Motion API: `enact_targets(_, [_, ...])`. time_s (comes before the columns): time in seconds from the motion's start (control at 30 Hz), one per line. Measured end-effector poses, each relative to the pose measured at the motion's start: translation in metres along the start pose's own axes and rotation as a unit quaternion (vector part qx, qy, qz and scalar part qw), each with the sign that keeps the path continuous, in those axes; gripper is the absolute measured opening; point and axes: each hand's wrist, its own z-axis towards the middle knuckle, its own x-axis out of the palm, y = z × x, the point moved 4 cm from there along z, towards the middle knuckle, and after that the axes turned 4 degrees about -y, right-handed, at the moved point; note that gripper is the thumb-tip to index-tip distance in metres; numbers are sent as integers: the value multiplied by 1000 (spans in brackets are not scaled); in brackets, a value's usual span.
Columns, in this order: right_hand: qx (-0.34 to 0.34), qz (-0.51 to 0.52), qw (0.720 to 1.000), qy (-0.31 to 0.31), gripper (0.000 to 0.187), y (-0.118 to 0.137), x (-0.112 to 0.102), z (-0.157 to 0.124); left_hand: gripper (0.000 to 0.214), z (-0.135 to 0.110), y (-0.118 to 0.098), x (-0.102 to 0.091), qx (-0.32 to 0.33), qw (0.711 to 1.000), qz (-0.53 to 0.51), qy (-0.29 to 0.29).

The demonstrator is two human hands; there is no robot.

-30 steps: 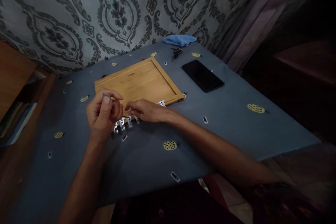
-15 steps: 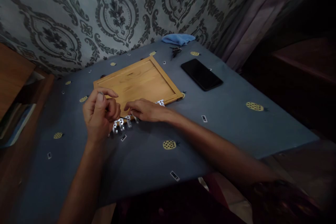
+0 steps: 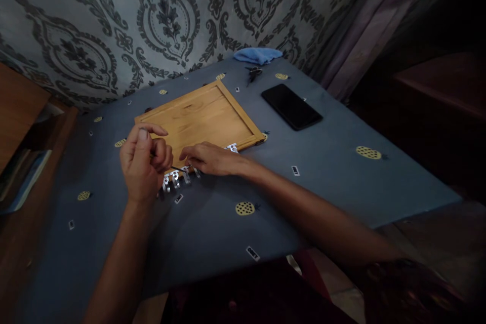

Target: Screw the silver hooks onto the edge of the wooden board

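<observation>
A framed wooden board (image 3: pixel 201 116) lies on the table, with a row of shiny metal hooks (image 3: pixel 175 178) along its near edge. My left hand (image 3: pixel 144 162) is closed around a thin dark-shafted screwdriver (image 3: pixel 177 168), its handle mostly hidden in the fist. The shaft slants right, its tip at one of the hooks. My right hand (image 3: pixel 212 158) rests over the board's near edge, fingers bent down onto the hooks beside the tip. Its fingers cover part of the row, and another hook shows right of the knuckles.
A black phone (image 3: pixel 291 106) lies right of the board. Behind it are a small dark bunch, perhaps keys (image 3: pixel 253 74), and a folded blue cloth (image 3: pixel 258 55) near the patterned wall. Books (image 3: pixel 26 182) stand in a wooden shelf at the left. Pineapple-print cloth covers the table.
My left hand has shifted very slightly left, and more of the screwdriver's shaft shows. My right hand and the board stay in place.
</observation>
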Motion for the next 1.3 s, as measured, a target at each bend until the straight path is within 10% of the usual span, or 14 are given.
enact_targets(0.33, [2, -9, 1000, 3, 31, 3, -2, -2, 21, 4, 2, 3, -40, 997, -25, 53])
enact_targets(1.3, [0, 3, 1000, 4, 27, 7, -3, -6, 10, -4, 5, 19, 21, 999, -3, -30])
